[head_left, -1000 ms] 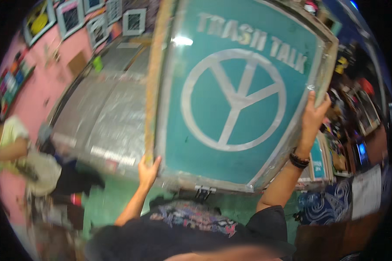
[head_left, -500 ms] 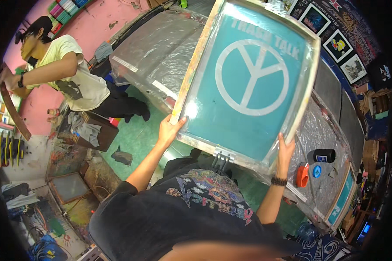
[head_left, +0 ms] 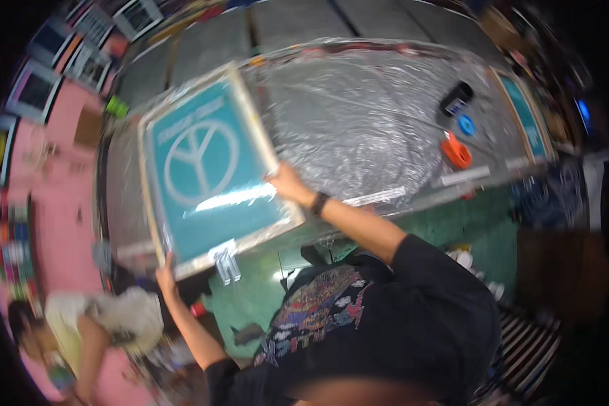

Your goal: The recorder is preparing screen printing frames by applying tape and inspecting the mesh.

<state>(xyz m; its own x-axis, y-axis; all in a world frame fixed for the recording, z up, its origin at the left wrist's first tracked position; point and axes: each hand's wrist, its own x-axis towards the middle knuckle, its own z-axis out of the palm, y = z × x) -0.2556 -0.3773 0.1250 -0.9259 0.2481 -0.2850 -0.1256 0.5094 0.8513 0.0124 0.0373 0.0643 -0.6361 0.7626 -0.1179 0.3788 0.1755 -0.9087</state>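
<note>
A wooden screen-printing frame with teal mesh, pale lettering and a peace-like symbol lies tilted over the left part of a plastic-covered table; whether it rests on the surface I cannot tell. My left hand is closed on its lower left edge. My right hand grips the right side, a little above the lower corner. A metal clamp sits on the near edge. To the right on the plastic lie a dark cylinder, a blue disc and an orange object, possibly a tape dispenser.
A co-worker in a pale shirt is at the lower left. Another teal screen lies at the table's right end. Grey panels run behind the table. Framed prints hang on a pink wall, and a green floor shows below.
The screen, held upright and large in view a second ago, is now lower and farther left, over the table. My view has turned, and the co-worker appears lower in it.
</note>
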